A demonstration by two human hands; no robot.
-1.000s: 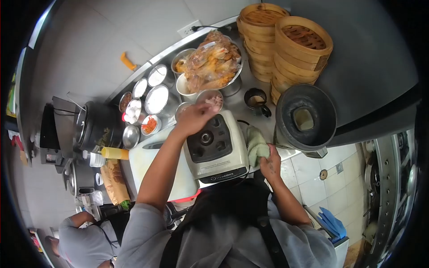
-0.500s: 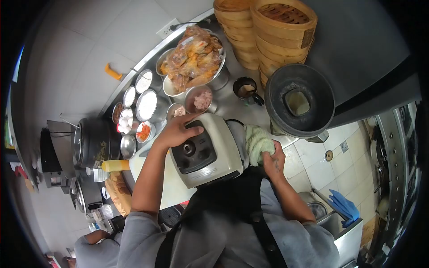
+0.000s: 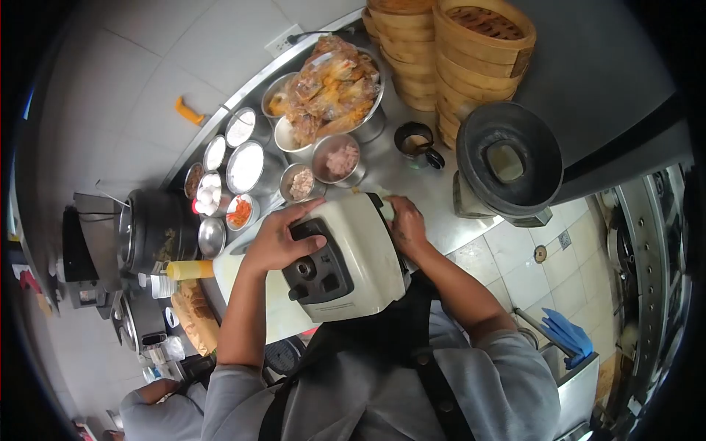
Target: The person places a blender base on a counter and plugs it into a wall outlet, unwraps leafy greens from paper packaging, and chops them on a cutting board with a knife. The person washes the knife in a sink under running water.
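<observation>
A pale blender base (image 3: 375,253) with a black control panel lies tipped against the dark apron, over a white board (image 3: 250,294). My left hand (image 3: 283,239) grips its left side, fingers wrapped over the top edge and thumb by the panel. At the far right side of the base is my right hand (image 3: 404,226), bent around a light green cloth (image 3: 385,209) that shows only in part against the housing. The underside of the base is hidden.
Steel bowls of meat (image 3: 340,159), a bagged heap (image 3: 331,88), and containers stand beyond. Bamboo steamers (image 3: 482,59), a black cup (image 3: 413,140) and a dark jar (image 3: 507,163) are to the right. Another person's sleeve (image 3: 165,411) shows lower left.
My right hand has moved up and left along the base with the cloth, which is now mostly hidden. The base has turned slightly, and the view has shifted a little.
</observation>
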